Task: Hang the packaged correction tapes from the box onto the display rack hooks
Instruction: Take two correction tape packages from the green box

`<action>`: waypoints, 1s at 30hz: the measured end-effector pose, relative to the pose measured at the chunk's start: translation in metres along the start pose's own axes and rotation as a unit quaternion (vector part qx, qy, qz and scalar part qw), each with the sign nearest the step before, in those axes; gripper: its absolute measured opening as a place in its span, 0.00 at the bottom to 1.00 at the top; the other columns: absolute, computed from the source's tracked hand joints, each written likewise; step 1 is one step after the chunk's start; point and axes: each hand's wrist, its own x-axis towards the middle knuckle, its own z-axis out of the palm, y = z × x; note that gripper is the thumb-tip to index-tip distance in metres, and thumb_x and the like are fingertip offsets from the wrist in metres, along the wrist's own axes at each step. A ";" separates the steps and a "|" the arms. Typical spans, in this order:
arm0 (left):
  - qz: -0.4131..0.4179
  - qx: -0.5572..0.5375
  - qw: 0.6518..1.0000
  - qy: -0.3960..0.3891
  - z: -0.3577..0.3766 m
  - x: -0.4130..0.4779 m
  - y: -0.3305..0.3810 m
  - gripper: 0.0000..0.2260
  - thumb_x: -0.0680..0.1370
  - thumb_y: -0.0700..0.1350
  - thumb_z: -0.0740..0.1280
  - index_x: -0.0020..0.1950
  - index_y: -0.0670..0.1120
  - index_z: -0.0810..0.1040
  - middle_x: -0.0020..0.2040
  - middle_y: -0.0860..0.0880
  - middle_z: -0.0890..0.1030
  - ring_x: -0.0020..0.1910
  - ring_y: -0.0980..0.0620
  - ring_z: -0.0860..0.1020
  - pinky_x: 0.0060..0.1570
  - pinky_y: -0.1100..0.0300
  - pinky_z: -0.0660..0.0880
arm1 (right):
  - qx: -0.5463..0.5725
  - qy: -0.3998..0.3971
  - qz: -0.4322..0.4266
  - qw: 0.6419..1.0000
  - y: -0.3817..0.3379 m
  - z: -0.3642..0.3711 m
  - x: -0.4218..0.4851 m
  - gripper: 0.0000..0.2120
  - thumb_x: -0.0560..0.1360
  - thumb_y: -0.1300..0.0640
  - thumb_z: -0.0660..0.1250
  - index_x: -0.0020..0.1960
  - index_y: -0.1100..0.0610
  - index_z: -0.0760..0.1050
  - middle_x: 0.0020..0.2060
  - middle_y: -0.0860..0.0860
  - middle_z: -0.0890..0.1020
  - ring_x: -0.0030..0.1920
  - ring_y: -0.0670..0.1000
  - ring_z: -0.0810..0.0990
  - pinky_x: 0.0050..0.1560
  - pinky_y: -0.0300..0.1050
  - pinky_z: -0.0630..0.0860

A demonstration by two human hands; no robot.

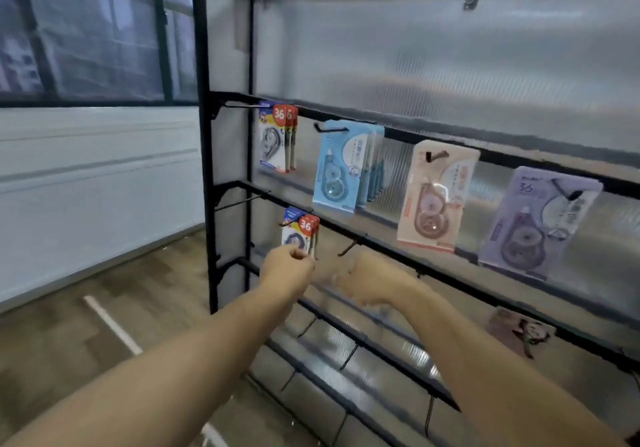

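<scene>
Black metal forms the display rack (202, 169), with thin wire hooks standing out from its flat rails, and behind it a ribbed, half-clear plastic panel (450, 65) blurs everything. On the upper filled rail hang four groups of flat carded packs, each with a rounded tape body under a clear blister: red-and-white packs (275, 138) (a big 36 is printed in the red corner), blue packs (337, 169), a peach pack (433, 197) and a purple pack (540, 218). The first group shows about three cards and the blue one several, but they overlap too much to count exactly; how many hang behind the peach and purple fronts is hidden. One rail below, the lower bunch of correction tapes (300, 230) hangs on a hook (289, 222), with two or three red corners visible. The left hand (285, 268) has its fingers curled and pinches the bottom edge of this bunch, covering its lower part. The right hand (369, 280) is just beside it, near a bare hook (351, 247), and is so smeared that I cannot tell if it is open or holds something. On a lower rail a pinkish shape (519, 329) is too blurred to name.
</scene>
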 end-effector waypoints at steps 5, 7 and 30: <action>-0.002 0.028 0.999 0.047 -0.085 0.009 -0.040 0.05 0.74 0.38 0.66 0.39 0.43 0.79 0.38 0.45 0.79 0.39 0.49 0.77 0.40 0.57 0.75 | -0.089 -0.021 -0.126 0.988 -0.103 0.040 0.023 0.19 0.78 0.47 0.59 0.34 0.59 0.71 0.30 0.52 0.74 0.37 0.55 0.76 0.31 0.41 0.69; -0.013 0.026 0.997 0.076 -0.140 0.014 -0.056 0.05 0.74 0.38 0.65 0.40 0.41 0.79 0.33 0.49 0.75 0.32 0.54 0.71 0.28 0.62 0.68 | -0.097 -0.037 -0.174 0.979 -0.162 0.059 0.031 0.19 0.78 0.48 0.60 0.33 0.58 0.69 0.29 0.52 0.72 0.35 0.53 0.73 0.29 0.40 0.66; -0.198 0.130 0.851 0.468 -0.797 0.040 -0.273 0.17 0.76 0.38 0.62 0.28 0.47 0.66 0.27 0.48 0.69 0.30 0.50 0.67 0.30 0.61 0.64 | -0.149 -0.185 -0.522 0.819 -0.834 0.347 0.068 0.17 0.78 0.49 0.61 0.36 0.59 0.73 0.35 0.55 0.78 0.41 0.56 0.79 0.43 0.44 0.74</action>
